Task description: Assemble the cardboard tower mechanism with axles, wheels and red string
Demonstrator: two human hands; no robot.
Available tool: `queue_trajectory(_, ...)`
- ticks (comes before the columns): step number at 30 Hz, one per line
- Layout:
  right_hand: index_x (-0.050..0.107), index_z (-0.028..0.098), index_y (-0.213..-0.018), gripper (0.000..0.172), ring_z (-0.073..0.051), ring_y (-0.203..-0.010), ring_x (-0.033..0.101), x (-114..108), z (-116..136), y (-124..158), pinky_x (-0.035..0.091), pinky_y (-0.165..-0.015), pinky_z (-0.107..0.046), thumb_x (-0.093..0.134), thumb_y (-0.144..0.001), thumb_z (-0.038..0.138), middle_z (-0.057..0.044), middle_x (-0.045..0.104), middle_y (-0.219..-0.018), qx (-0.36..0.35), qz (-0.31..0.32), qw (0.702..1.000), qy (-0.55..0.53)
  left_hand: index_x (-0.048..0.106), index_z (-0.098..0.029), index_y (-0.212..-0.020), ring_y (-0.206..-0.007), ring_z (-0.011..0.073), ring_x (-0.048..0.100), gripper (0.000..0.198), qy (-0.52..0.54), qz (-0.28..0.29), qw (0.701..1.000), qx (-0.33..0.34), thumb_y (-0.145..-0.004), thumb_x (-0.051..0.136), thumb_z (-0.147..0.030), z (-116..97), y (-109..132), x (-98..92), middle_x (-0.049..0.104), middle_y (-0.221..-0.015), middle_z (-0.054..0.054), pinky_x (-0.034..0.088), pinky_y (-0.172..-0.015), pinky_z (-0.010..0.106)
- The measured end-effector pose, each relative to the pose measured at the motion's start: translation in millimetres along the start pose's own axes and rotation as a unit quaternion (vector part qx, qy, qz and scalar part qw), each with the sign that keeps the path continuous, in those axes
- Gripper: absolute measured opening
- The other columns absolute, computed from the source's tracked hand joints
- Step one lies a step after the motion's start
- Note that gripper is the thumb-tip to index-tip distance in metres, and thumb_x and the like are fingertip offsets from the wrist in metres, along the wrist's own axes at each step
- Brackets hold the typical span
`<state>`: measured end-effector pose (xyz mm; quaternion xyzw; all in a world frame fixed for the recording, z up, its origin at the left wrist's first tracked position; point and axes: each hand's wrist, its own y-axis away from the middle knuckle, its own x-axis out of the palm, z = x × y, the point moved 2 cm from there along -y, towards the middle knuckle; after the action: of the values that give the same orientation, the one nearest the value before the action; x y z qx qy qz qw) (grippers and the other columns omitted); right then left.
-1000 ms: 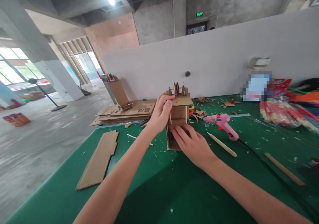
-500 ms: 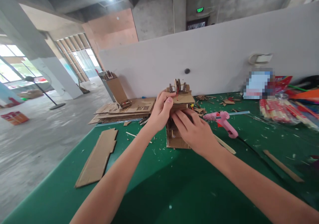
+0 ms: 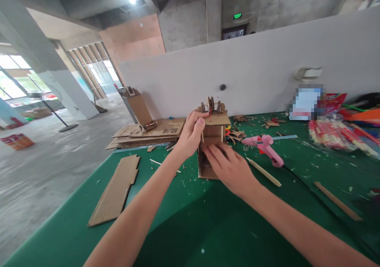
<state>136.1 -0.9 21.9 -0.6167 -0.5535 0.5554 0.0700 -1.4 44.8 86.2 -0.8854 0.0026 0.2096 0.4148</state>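
A small cardboard model (image 3: 214, 130) stands upright on the green table (image 3: 190, 219), with little wheels and a red thread on its top plate. My left hand (image 3: 190, 136) is closed round its left edge near the top, thumb on the plate. My right hand (image 3: 230, 166) lies against the model's open front and base with its fingers stretched out and slightly blurred. Nothing loose shows in either hand.
A pink glue gun (image 3: 264, 146) and a glue stick (image 3: 264, 172) lie right of the model. Flat cardboard sheets (image 3: 148, 130) are stacked at the back left, and a long cardboard strip (image 3: 115, 189) lies at the left edge. A wooden stick (image 3: 338, 201) and packaged sticks (image 3: 335, 136) sit at the right.
My right hand rose to the model's upper front half a second ago and has since dropped back to its lower front. My left hand stays on the model's left edge.
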Motion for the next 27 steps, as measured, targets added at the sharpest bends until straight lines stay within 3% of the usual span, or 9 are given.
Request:
queue_trajectory(13,0.047,0.011,-0.129,0.044,-0.026,-0.111,0.045,2.7,1.9,3.4,0.050,-0.075,-0.036,0.041,-0.086,0.010,-0.012,0.054,-0.124,-0.001,-0.011,1.000,0.001,0.057,-0.021,-0.105,-0.104,0.0190,0.051,0.039,0.013,0.006,1.000,0.018,-0.093,0.029,-0.045,4.9,-3.9,-3.0,0.056,-0.107,0.006,0.035,-0.096,0.035)
queue_trajectory(16,0.042,0.014,-0.133,0.047,-0.025,-0.115,0.044,-0.4,3.8,5.4,0.050,-0.079,-0.037,0.044,-0.085,0.012,-0.011,0.051,-0.128,-0.016,0.016,0.999,-0.046,0.060,-0.021,-0.101,-0.105,0.0194,0.051,0.039,0.010,-0.020,1.000,0.018,-0.092,0.031,-0.046,10.7,-6.2,-10.8,0.059,-0.106,0.005,0.035,-0.097,0.035)
queue_trajectory(19,0.043,0.017,-0.129,0.047,-0.027,-0.120,0.040,-16.7,-3.4,1.7,0.046,-0.089,-0.041,0.051,-0.084,0.029,-0.012,0.047,-0.130,-0.038,-0.051,0.987,-0.150,0.064,-0.021,-0.095,-0.104,0.0208,0.053,0.036,0.049,-0.037,0.998,-0.002,-0.089,0.037,-0.045,20.4,-8.1,-22.8,0.063,-0.101,0.004,0.036,-0.096,0.036)
queue_trajectory(21,0.045,0.018,-0.124,0.044,-0.026,-0.115,0.046,-27.5,-16.5,-2.4,0.044,-0.092,-0.044,0.054,-0.082,0.028,-0.013,0.052,-0.122,0.011,-0.123,0.969,-0.214,0.066,-0.021,-0.091,-0.103,0.0223,0.055,0.033,0.104,-0.032,0.994,-0.030,-0.085,0.043,-0.043,27.9,-8.8,-30.6,0.064,-0.103,0.004,0.038,-0.094,0.036)
queue_trajectory(23,0.046,0.019,-0.120,0.037,-0.025,-0.107,0.052,-30.2,-35.2,-6.5,0.045,-0.087,-0.045,0.052,-0.083,0.024,-0.012,0.056,-0.113,0.133,-0.156,0.942,-0.265,0.067,-0.020,-0.089,-0.104,0.0237,0.055,0.030,0.165,-0.014,0.984,-0.066,-0.079,0.047,-0.041,34.3,-9.1,-36.4,0.063,-0.108,0.005,0.040,-0.091,0.037)
queue_trajectory(25,0.049,0.020,-0.117,0.031,-0.023,-0.100,0.056,-23.5,-53.9,-11.3,0.050,-0.078,-0.040,0.047,-0.086,0.026,-0.011,0.059,-0.108,0.244,-0.132,0.898,-0.341,0.068,-0.019,-0.086,-0.105,0.0243,0.055,0.028,0.214,0.002,0.972,-0.096,-0.074,0.049,-0.037,37.7,-9.3,-39.6,0.062,-0.112,0.005,0.042,-0.089,0.036)
queue_trajectory(27,0.052,0.021,-0.114,0.028,-0.021,-0.096,0.059,-12.6,-68.1,-19.2,0.052,-0.074,-0.038,0.044,-0.089,0.032,-0.009,0.062,-0.105,0.289,-0.080,0.852,-0.430,0.067,-0.019,-0.082,-0.103,0.0236,0.056,0.025,0.253,0.013,0.961,-0.115,-0.070,0.049,-0.034,37.7,-9.5,-40.3,0.062,-0.111,0.004,0.044,-0.085,0.035)
